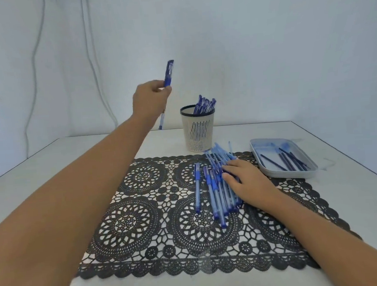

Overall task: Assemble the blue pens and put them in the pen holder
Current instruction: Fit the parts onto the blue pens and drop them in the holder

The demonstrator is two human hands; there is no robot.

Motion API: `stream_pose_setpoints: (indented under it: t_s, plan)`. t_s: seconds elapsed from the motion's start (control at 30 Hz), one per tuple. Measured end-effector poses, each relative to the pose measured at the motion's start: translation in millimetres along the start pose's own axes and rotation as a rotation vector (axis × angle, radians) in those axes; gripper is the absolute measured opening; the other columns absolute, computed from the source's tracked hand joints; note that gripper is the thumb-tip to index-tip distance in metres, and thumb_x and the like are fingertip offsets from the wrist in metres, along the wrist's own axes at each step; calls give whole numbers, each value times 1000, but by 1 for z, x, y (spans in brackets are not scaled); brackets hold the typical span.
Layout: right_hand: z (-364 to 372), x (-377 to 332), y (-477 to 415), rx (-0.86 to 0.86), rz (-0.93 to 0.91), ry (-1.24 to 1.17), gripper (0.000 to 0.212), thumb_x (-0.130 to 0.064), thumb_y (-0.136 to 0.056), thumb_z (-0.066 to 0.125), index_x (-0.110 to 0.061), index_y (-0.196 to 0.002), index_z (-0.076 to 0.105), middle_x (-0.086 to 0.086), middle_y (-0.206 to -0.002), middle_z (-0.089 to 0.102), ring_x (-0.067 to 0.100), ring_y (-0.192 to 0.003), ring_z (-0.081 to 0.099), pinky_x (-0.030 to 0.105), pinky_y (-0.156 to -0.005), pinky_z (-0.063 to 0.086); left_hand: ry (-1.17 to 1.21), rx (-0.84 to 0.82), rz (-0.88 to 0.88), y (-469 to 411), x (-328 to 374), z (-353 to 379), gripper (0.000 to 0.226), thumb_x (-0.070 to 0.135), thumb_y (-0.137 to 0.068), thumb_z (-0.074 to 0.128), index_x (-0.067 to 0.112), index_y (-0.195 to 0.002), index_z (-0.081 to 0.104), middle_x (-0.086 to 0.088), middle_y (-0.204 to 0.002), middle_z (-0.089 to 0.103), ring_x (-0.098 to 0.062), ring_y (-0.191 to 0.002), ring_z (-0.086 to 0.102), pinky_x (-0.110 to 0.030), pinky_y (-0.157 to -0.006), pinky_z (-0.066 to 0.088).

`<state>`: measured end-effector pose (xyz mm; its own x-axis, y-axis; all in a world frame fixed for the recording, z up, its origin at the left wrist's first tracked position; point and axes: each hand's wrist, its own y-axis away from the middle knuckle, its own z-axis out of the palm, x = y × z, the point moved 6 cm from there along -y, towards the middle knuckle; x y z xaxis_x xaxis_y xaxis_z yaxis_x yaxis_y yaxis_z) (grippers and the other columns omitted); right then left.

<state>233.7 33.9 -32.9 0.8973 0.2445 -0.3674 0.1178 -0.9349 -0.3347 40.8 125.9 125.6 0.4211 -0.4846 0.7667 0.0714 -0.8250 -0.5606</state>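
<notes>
One pen (169, 73) I'm pinching in my left hand (150, 99), above-left of the pen holder (199, 132); right hand (247, 178) is lying flat on loose pens (212, 193).

Single head view, wide-angle, from above near table (358, 196) edge, facing forward-down across table toward wall (265, 44).

I see a plain pale wall (264, 33) filling the upper frame in soft bluish light, thin cables (94, 69) hanging down at its upper left, and the white bench (358, 196) meeting it mid-frame.
</notes>
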Motion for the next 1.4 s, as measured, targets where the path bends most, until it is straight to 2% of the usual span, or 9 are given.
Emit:
stream_pose_setpoints:
  t_s: [0.27,0.4,0.57,0.67,0.77,0.9,1.03,1.17,1.4]
  plan:
    - [0,6,-2,44,-8,-64,39,-31,-97,40,-15,-131,52,-2,-138,46,10,-128,36,19,-107,21,-117,67,-16,-58,10,31,15,24,-86,57,21,-97,66,6,-86,60,-16,-82,57,-35,-86,49]
    - [-1,7,-4,58,-18,-63,39,-31,-97,41,-16,-131,52,-3,-137,46,9,-127,36,16,-104,20,-248,-21,-51,-52,-9,58,5,19,-83,58,21,-83,62,1,-80,61,-22,-83,59,-37,-85,49]
    - [-1,6,-4,63,-20,-55,39,-30,-97,41,-16,-131,52,-3,-137,46,9,-128,36,19,-106,21,-453,-227,-138,-35,-35,77,17,23,-80,51,13,-69,60,-4,-70,57,-25,-74,54,-31,-73,41]
    - [0,7,-4,58,-18,-47,39,-30,-97,41,-16,-131,52,-3,-137,46,10,-128,36,19,-106,21,-433,-332,-125,-23,-40,79,28,33,-71,47,14,-81,66,-6,-97,64,-26,-89,55,-35,-88,44]
    - [-1,7,-4,57,-17,-42,38,-29,-97,42,-16,-131,52,-3,-138,45,10,-128,36,18,-105,21,-419,-273,-63,-16,-39,67,38,22,-83,48,16,-119,58,-6,-128,52,-22,-115,49,-33,-98,38]
    - [-1,5,-4,50,-17,-34,38,-29,-97,42,-16,-132,52,-2,-139,45,11,-129,35,20,-106,21,-428,-229,3,16,-35,52,27,21,-91,44,14,-113,59,-3,-115,57,-17,-90,54,-27,-77,39]
    - [-3,3,-3,48,-11,-40,37,-27,-97,42,-16,-131,53,-1,-139,46,12,-129,36,22,-106,23,-545,-533,-12,69,-51,60,18,23,-89,49,11,-97,58,-2,-95,61,-13,-73,54,-23,-61,42]
    - [-5,1,-1,57,-4,-50,36,-25,-97,43,-16,-129,54,-2,-136,48,11,-127,38,21,-103,25,-664,-769,-34,109,-67,71,23,36,-88,52,13,-90,53,1,-82,55,-9,-67,47,-22,-62,41]
    - [-8,0,1,69,-3,-71,35,-24,-96,43,-15,-128,55,-2,-133,49,11,-124,41,19,-100,27,-822,-792,7,122,-65,71,20,31,-86,51,13,-80,48,2,-72,47,-14,-64,43,-25,-61,40]
